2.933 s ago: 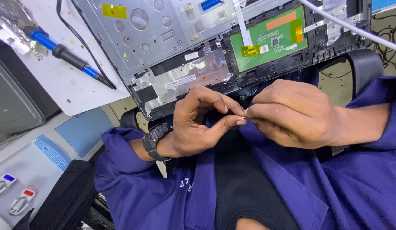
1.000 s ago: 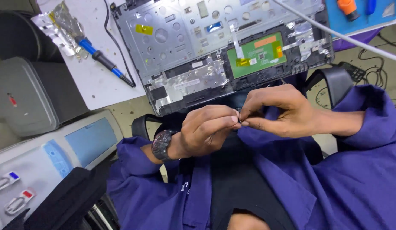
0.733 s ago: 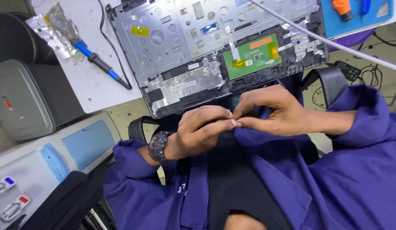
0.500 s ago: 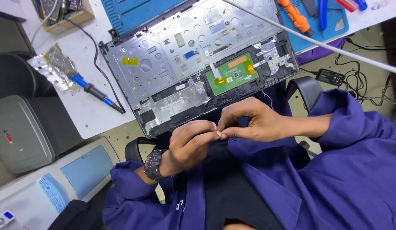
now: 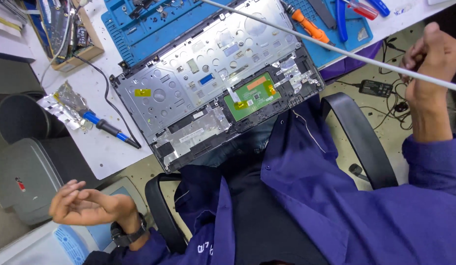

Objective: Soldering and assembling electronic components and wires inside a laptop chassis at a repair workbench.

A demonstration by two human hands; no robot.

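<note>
An opened laptop shell [image 5: 215, 93], its green circuit board [image 5: 252, 95] exposed, lies untouched at the counter [image 5: 98, 147] edge. The left hand [image 5: 88, 206], fingers loosely spread, and the right hand [image 5: 429, 56], apparently curled and empty, are held wide apart; work looks unfinished.

One laptop base [image 5: 215, 95], underside up, centre. One green circuit board [image 5: 252, 96] inside it. One blue mat [image 5: 159, 27] at 12 o'clock. Two screwdrivers: blue-handled [image 5: 107, 128] at 9 o'clock, orange-handled [image 5: 306, 24] at 1 o'clock. One foil bag [image 5: 63, 103] at 9 o'clock. One cardboard box [image 5: 66, 29] at 11 o'clock. Two hands: left hand [image 5: 88, 206] at 8 o'clock, right hand [image 5: 431, 61] at 3 o'clock. One wristwatch [image 5: 125, 235].
</note>
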